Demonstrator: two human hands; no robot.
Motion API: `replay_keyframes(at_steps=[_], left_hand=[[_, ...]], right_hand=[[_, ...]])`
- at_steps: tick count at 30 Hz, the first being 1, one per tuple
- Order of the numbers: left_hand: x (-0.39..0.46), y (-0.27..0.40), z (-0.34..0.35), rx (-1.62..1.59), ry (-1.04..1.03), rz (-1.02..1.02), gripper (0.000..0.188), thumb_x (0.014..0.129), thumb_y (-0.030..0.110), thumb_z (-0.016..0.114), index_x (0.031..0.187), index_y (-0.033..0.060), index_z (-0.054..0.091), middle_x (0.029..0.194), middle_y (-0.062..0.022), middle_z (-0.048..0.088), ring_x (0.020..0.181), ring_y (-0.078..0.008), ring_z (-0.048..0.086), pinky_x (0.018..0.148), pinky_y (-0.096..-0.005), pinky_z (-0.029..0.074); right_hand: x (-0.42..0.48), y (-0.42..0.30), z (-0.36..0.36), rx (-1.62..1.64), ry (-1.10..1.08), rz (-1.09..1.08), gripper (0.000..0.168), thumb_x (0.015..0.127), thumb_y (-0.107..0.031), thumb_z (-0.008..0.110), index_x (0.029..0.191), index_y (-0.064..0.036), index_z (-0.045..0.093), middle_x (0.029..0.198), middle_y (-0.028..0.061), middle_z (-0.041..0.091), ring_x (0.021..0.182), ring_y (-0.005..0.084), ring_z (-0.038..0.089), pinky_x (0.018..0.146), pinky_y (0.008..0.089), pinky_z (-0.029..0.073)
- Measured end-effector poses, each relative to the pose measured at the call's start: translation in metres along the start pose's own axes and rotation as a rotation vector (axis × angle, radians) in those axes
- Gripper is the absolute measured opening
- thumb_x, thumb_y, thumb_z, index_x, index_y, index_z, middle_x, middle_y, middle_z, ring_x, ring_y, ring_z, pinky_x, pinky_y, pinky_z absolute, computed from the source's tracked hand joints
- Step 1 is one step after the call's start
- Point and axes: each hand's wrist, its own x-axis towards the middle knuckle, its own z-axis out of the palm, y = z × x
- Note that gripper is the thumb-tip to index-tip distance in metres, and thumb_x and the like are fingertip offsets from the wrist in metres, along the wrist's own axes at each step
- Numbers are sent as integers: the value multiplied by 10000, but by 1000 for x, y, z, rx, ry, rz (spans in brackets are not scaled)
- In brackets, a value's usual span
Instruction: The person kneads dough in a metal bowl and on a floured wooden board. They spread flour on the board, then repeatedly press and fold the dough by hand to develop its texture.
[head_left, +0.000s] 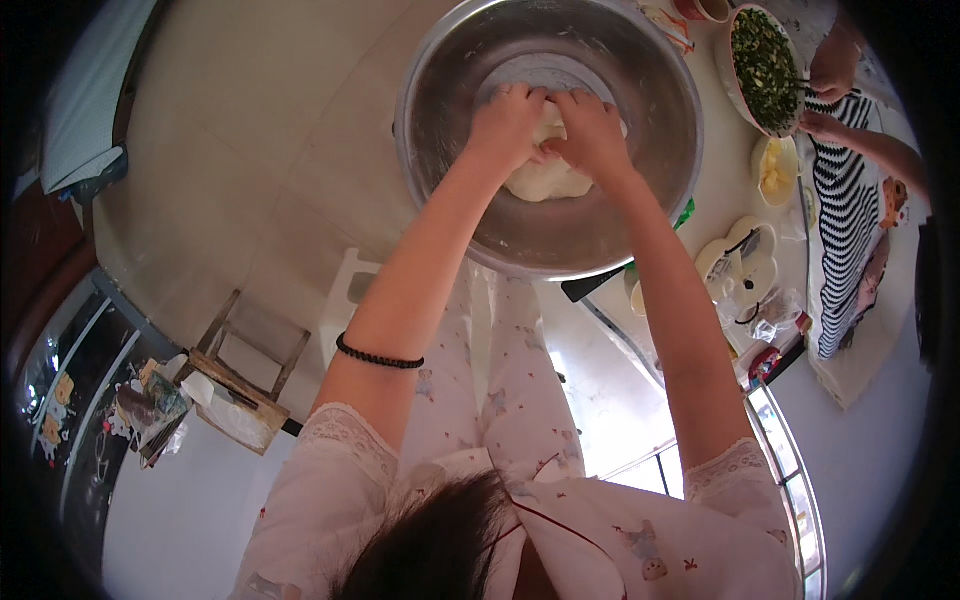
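A pale lump of dough (550, 182) lies in the bottom of a large metal basin (435, 97). My left hand (511, 127) and my right hand (589, 135) are side by side on the far part of the dough. Both sets of fingers curl over its far edge and grip it, with the thumbs almost meeting between them. The nearer part of the lump bulges out below my wrists. Some of the dough under my palms is hidden. Whitish smears mark the basin's inner wall.
At right, another person's hands (829, 124) hold a bowl of chopped green filling (765, 71). Near it are a small bowl with yellow pieces (776, 172), a divided white tray (739, 259) and plastic bags (772, 319). A wooden stool (240, 405) stands at left, a white stool (345, 285) nearer me.
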Motion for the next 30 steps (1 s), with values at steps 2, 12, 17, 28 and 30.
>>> replay_keyframes(at_steps=[2,12,17,28,30], left_hand=[[-2,6,-1,31,-9,14,724,601,269,892,1229,62,595,1154,-104,568,1147,-306,550,905,-421,535],[-62,21,30,384,440,474,305,705,93,656,1008,65,632,907,-47,513,937,-221,557,794,-373,528],[-68,33,8,170,149,259,439,698,92,730,1118,58,608,998,-69,561,1036,-261,581,856,-391,532],[-95,18,21,-57,-30,140,740,678,29,776,1351,50,471,1366,-153,536,1237,-362,540,950,-441,526],[-102,24,26,34,94,189,623,719,-30,663,1316,32,497,1326,-163,566,1188,-351,579,899,-421,550]], right_hand=[[-21,2,23,-83,174,-38,758,656,-263,843,1329,-105,534,1257,102,579,1235,299,517,1057,541,349],[-73,6,-16,-23,98,-164,876,721,-169,799,1489,-115,381,1499,133,413,1421,323,358,1153,557,278],[-56,23,-21,-17,-158,-195,600,716,-138,760,1277,-106,549,1259,111,572,1232,321,511,1097,532,354],[-97,0,0,-278,214,-402,379,800,-109,631,1171,-73,566,1221,108,581,1197,276,534,1031,447,402],[-93,4,-8,-175,128,-332,482,779,-107,668,1246,-99,552,1272,111,573,1244,280,518,1040,463,401]])
